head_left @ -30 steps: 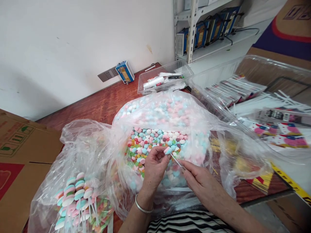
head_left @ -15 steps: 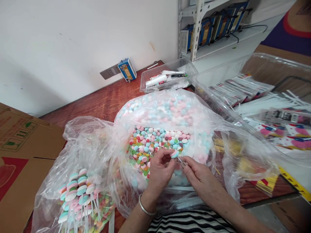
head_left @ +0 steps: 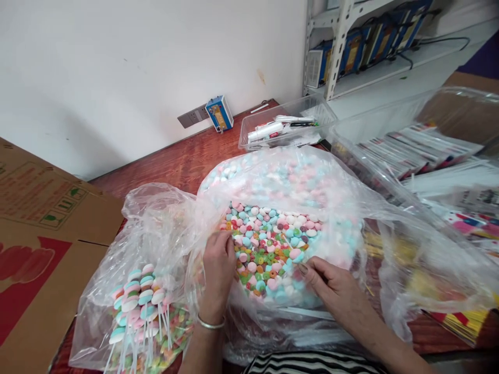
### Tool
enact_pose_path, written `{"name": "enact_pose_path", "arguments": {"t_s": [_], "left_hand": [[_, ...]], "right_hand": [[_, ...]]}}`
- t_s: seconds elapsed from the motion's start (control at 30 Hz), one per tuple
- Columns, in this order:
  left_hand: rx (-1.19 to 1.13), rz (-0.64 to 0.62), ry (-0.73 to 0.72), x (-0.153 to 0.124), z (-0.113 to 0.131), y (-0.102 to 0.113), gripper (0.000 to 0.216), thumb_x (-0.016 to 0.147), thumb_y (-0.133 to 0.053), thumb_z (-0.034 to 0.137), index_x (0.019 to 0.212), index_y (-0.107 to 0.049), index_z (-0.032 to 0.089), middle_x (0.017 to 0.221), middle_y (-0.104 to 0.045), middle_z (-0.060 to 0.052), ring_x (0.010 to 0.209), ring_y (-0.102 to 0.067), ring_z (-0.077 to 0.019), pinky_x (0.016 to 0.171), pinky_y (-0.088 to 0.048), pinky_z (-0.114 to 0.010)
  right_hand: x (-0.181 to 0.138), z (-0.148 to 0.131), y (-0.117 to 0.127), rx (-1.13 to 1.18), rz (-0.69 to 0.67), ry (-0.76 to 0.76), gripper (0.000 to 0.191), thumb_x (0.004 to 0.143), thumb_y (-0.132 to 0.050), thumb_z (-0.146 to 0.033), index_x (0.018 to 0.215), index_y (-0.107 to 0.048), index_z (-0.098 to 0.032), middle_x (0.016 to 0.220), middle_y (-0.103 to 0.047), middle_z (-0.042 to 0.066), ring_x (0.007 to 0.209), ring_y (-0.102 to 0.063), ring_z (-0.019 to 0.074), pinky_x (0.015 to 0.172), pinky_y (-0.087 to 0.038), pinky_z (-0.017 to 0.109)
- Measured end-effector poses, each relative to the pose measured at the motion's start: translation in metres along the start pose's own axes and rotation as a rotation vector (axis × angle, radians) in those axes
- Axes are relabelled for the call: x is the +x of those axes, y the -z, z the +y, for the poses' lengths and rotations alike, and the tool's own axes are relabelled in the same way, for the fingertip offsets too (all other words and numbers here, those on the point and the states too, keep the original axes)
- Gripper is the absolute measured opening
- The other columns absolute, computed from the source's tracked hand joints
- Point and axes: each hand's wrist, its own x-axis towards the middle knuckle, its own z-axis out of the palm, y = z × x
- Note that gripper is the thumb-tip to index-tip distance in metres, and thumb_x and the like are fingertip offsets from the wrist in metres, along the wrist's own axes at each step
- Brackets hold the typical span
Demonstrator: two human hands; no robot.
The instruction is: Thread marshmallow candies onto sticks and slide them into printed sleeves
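Observation:
A clear plastic bag [head_left: 249, 182] holds a heap of pink, blue and white button-shaped candies [head_left: 268, 283], mixed with small coloured gummy rings [head_left: 265, 255]. At the left edge of the bag's opening is my left hand [head_left: 218, 265], fingers curled down against the candies; whatever they pinch is hidden. My right hand [head_left: 337, 291] pinches a thin white stick low over the heap. Pink and blue candies [head_left: 296, 254] are threaded on it, and its tip pokes out beyond them. Finished-looking candy skewers [head_left: 136, 304] lie on another plastic bag at the lower left.
Cardboard box [head_left: 50, 244] stands at the left. Behind the candy bag is a clear tray [head_left: 288, 124] with tubes and pens. Larger clear bin [head_left: 413, 187] at right holds packets and white sticks. A blue device [head_left: 219, 114] leans by the wall socket.
My left hand has let go of the threaded candy and moved left and down to the heap. My right hand keeps the stick. The view has shifted slightly left.

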Motion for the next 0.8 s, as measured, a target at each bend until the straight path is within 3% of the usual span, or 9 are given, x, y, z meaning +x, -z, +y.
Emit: {"name": "enact_pose_path", "arguments": {"t_s": [0.13,0.3,0.57,0.8], "left_hand": [[0.119,-0.069,-0.038,0.03,-0.017,0.002,0.025,0.091,-0.045,0.016,0.107,-0.065,0.019,0.107,-0.066,-0.009,0.099,-0.061,-0.0238,0.087,-0.049,-0.037],[0.136,-0.151,-0.015,0.038,-0.026,-0.001,0.028,0.089,-0.046,0.014,0.11,-0.063,0.022,0.109,-0.066,-0.008,0.099,-0.061,-0.0238,0.084,-0.049,-0.036],[0.241,-0.101,-0.06,0.036,-0.016,-0.012,0.013,0.086,-0.054,0.021,0.084,-0.067,0.021,0.097,-0.067,-0.009,0.094,-0.059,-0.0253,0.087,-0.044,-0.039],[0.155,-0.014,-0.071,0.032,-0.01,-0.018,0.014,0.082,-0.055,0.013,0.076,-0.064,0.02,0.095,-0.068,-0.008,0.096,-0.058,-0.0243,0.088,-0.044,-0.038]], "right_hand": [[0.002,0.004,-0.005,-0.031,-0.018,0.018,0.032,0.093,-0.042,-0.038,0.065,-0.043,-0.023,0.06,-0.045,-0.004,0.057,-0.047,0.0139,0.054,-0.034,0.023],[0.002,0.007,-0.004,-0.054,-0.032,0.004,0.033,0.093,-0.041,-0.04,0.065,-0.043,-0.023,0.06,-0.047,-0.004,0.057,-0.049,0.0148,0.053,-0.035,0.023],[0.009,0.0,-0.008,-0.14,-0.121,0.032,0.029,0.094,-0.038,-0.034,0.068,-0.041,-0.024,0.063,-0.053,-0.002,0.061,-0.054,0.0167,0.057,-0.036,0.026],[0.034,-0.032,-0.019,-0.296,-0.202,0.092,0.024,0.098,-0.035,-0.027,0.078,-0.047,-0.022,0.072,-0.058,-0.001,0.066,-0.056,0.0162,0.06,-0.033,0.026]]}}
